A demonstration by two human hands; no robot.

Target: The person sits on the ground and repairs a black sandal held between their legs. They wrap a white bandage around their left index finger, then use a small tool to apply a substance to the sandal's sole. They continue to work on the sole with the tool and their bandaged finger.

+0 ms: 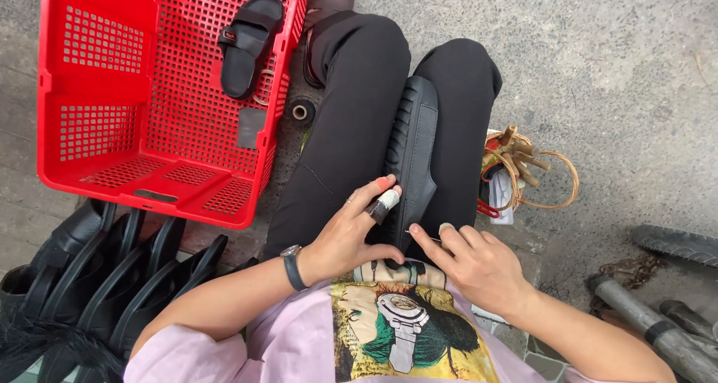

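Observation:
A black slide sandal (413,147) stands on its edge between my knees, sole to the left. My left hand (351,230) grips its near end, with taped fingertips and a wristwatch on the wrist. My right hand (475,259) pinches a thin needle at the sandal's near edge, fingers closed on it. My legs are in black trousers.
A red plastic crate (97,121) lies at the left with one black sandal (247,43) in it. Several black sandals (112,278) are lined up at the lower left. A thread spool (301,112) sits by the crate. Tools and cord (523,166) lie at the right, pipes (658,323) farther right.

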